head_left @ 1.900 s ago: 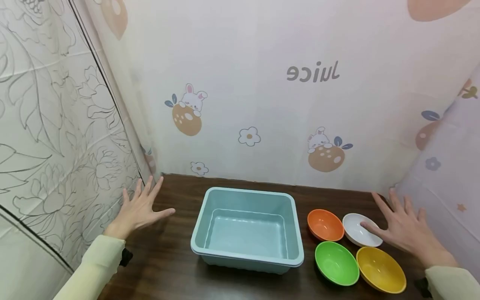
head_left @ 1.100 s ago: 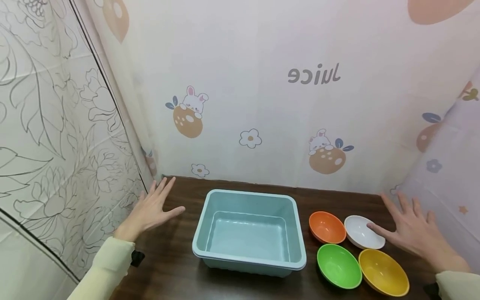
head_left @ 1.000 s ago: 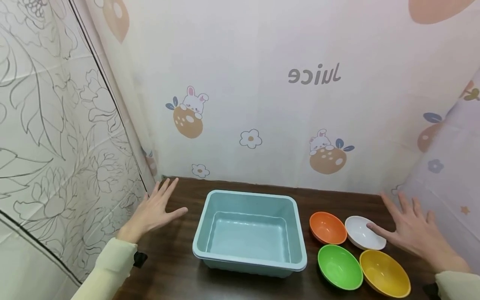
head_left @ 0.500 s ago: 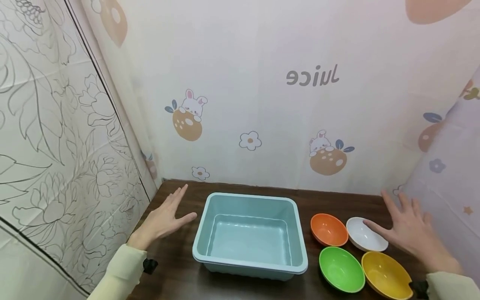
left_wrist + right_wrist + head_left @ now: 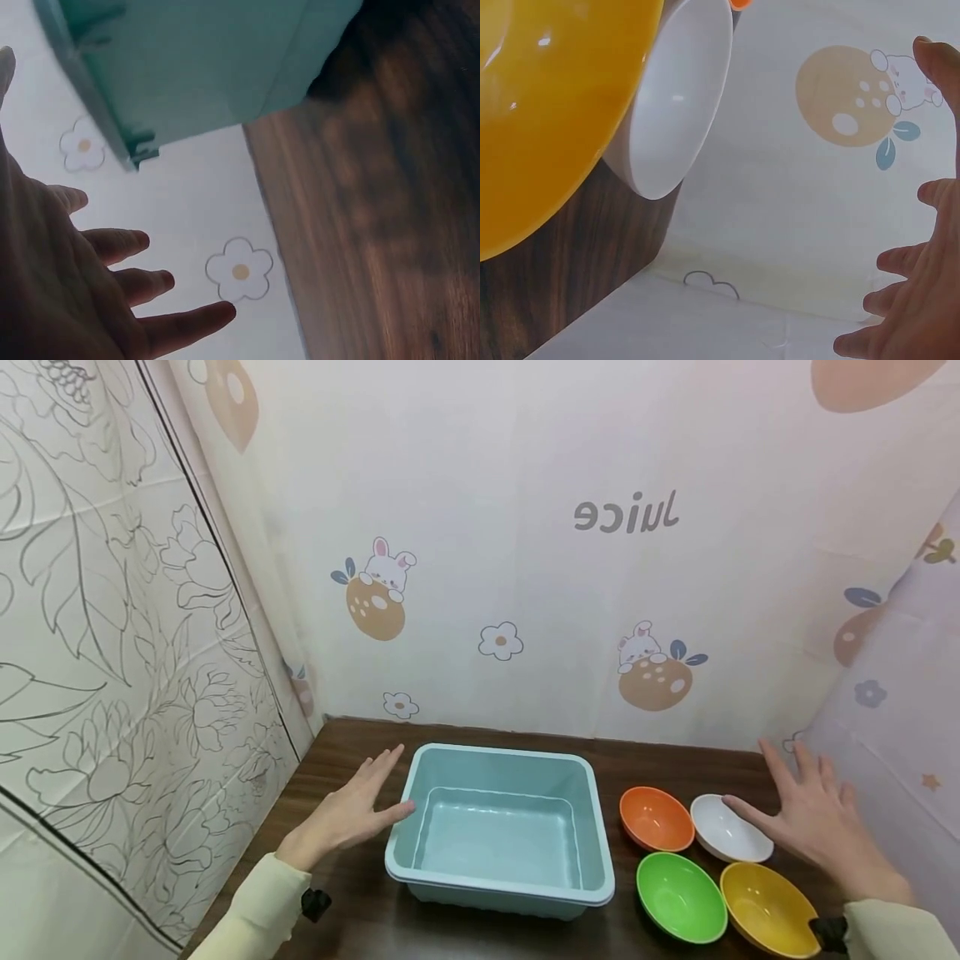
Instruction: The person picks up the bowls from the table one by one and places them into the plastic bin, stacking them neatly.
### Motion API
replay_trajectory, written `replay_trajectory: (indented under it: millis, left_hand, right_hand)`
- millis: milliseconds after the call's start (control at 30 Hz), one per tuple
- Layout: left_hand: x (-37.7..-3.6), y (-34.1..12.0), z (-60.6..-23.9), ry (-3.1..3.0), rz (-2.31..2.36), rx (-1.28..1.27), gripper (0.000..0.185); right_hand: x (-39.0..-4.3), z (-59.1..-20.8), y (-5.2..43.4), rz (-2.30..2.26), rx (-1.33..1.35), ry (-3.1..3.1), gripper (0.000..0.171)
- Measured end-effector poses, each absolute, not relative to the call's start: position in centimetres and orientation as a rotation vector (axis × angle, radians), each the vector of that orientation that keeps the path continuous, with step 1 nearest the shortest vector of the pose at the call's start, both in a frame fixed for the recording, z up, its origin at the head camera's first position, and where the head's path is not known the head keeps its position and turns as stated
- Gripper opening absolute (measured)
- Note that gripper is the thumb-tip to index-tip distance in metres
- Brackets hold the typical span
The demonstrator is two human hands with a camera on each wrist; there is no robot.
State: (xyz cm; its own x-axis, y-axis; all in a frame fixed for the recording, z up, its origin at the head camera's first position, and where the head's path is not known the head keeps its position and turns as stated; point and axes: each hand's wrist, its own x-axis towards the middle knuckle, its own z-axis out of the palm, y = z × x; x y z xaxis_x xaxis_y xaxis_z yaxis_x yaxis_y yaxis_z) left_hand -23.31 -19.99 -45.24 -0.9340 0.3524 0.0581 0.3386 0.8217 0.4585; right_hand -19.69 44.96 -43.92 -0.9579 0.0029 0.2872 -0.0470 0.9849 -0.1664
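**Left hand closes in on the teal tub**

Dark wood tabletop (image 5: 352,910) fills a booth hung with printed curtains, and on it the only real shift is on the left side. The left hand (image 5: 354,812), fingers straight and spread, has slid in from the flowered side curtain over the last two seconds and now sits just beside the teal tub (image 5: 498,827), its thumb tip at or nearly touching the tub's left rim; the left wrist view shows the tub's outer wall (image 5: 202,67) close above those loose, open fingers (image 5: 142,285). Contact itself I cannot confirm. The right hand (image 5: 813,818) has hardly moved: it stays flat and spread, thumb reaching over the rim of the white bowl (image 5: 729,828), holding nothing. My reading is that the left hand is arriving to steady or take the tub, while the right waits by the bowls.

Beyond the hands, the tub stands empty near the middle of the table. To its right four bowls sit in a tight cluster: orange bowl (image 5: 656,818) and white behind, green bowl (image 5: 678,897) and yellow bowl (image 5: 772,910) in front. Rabbit-and-orange curtain (image 5: 525,568) with mirrored "Juice" lettering forms the back wall; a line-drawn floral curtain (image 5: 112,635) closes the left.
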Motion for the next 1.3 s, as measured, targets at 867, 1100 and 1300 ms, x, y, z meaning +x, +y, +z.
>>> replay_trajectory:
  millis: [867, 1100, 1300]
  left_hand:
    - [-22.0, -18.2, -46.0, 3.048, 0.551, 0.873, 0.092]
    - [-21.9, -18.2, -46.1, 3.018, 0.552, 0.877, 0.090]
    - [-22.0, -18.2, -46.1, 3.010, 0.519, 0.892, 0.088]
  right_hand:
    - [-20.9, -43.5, 44.6, 0.193, 0.087, -2.867, 0.112]
    - [-21.6, -43.8, 44.4, 0.218, 0.101, -2.936, 0.112]
    - [-22.0, -44.0, 44.3, 0.231, 0.125, -2.938, 0.111]
